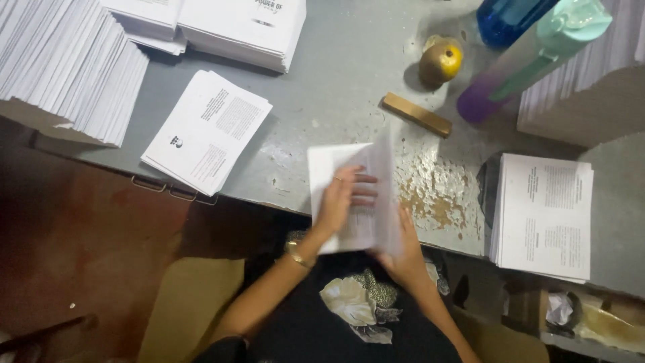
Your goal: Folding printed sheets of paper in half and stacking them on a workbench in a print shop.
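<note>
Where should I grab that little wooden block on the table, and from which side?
Grip the wooden block across its two long sides near the middle, coming straight down from above. It lies flat and slanted on the grey table, long and narrow, with bare surface around it, so fingers probably fit on both sides.

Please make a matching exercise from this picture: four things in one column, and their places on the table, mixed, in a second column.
Things:
1. folded sheet
2. wooden block
3. round yellow-brown fruit
4. blue bottle

Places:
a. top edge, right of the fruit
b. between both hands, at the table's near edge
c. above the block, left of the bottles
d. on the bare table, below the fruit

Pairs: 1-b, 2-d, 3-c, 4-a
</note>
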